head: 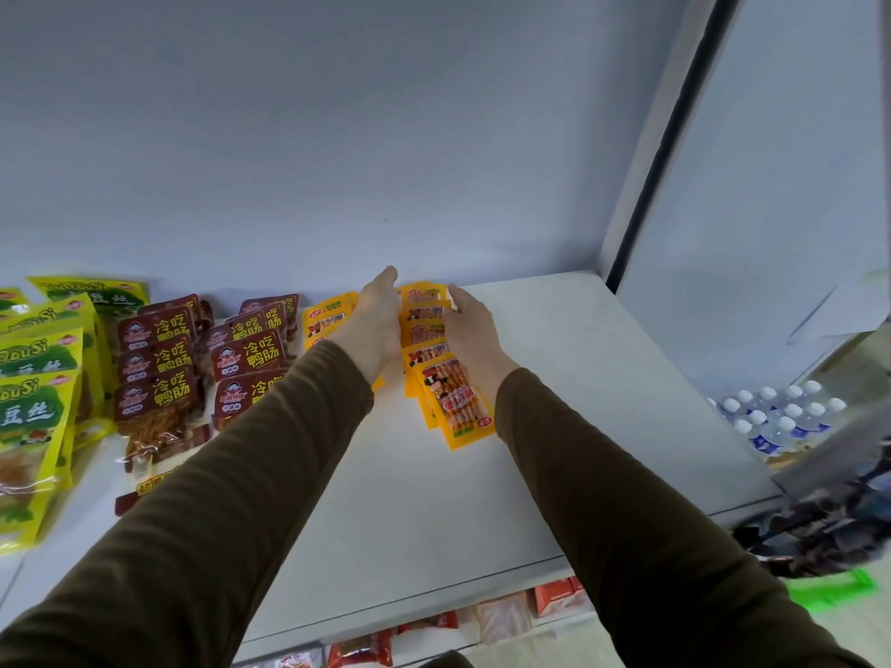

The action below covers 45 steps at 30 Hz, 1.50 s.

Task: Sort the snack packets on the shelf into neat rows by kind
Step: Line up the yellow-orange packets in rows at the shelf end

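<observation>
Yellow packets (436, 359) in an overlapping row on the white shelf (554, 426), right of the maroon packets (159, 368). Left hand (378, 320) and right hand (470, 330) flat, fingers straight, pressing the row's sides, likely to square it; gripping nothing.

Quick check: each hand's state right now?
Left hand: open, flat against the left side of the orange packet row, gripping nothing.
Right hand: open, flat against the row's right side.
</observation>
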Available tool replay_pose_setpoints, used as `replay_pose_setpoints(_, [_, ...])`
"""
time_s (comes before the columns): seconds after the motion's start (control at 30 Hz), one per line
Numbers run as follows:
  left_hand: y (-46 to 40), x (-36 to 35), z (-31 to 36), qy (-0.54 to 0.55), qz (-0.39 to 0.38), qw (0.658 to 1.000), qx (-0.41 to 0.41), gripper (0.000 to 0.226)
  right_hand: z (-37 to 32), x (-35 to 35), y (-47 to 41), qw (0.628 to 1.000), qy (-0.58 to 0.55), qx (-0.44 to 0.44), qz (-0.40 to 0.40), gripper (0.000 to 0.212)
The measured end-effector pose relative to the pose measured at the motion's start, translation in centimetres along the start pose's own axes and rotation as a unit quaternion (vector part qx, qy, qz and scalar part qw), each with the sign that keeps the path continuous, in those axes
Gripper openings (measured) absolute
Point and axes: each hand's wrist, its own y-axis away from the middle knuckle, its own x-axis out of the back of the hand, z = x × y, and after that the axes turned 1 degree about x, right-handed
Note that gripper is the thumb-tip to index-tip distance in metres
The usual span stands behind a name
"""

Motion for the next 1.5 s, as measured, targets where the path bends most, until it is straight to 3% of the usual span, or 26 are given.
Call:
replay_pose_setpoints(0.13, [0.3,0.2,0.2,0.019,-0.039,0.999,0.022,0.038,-0.4,-1.0,0.4,0.990,-0.134,-0.039,-0.023,0.048])
replay_pose_setpoints(0.27, [-0.1,0.7,0.5,0.003,-0.034,0.999,0.030,0.045,-0.5,-1.9,0.9,0.979,-0.194,-0.059,-0.021,0.049])
replay_pose_setpoints(0.5, [0.0,0.3,0.6,-0.003,-0.010,1.000,0.022,0.057,-1.2,-0.2,-1.1,0.985,-0.154,-0.076,-0.025,0.052])
replay_pose_setpoints(0.87, [-0.5,0.7,0.3,-0.042,-0.052,0.998,0.019,0.075,0.2,0.3,-0.6,0.999,0.023,0.010,-0.021,0.048])
replay_pose_setpoints(1.33, [-1.2,0.1,0.8,-0.004,-0.026,0.999,0.027,0.071,-1.9,0.0,-0.3,0.988,-0.104,-0.080,-0.079,0.047])
replay_pose_setpoints(1.4, [-1.2,0.6,0.6,-0.009,-0.036,0.999,0.009,0.071,-1.9,1.0,0.0,0.986,-0.126,-0.072,-0.080,0.048])
replay_pose_setpoints(1.5, [-0.4,2.0,-0.1,-0.061,-0.050,0.995,-0.058,0.063,-0.5,3.4,1.6,0.994,-0.069,-0.014,-0.087,0.054])
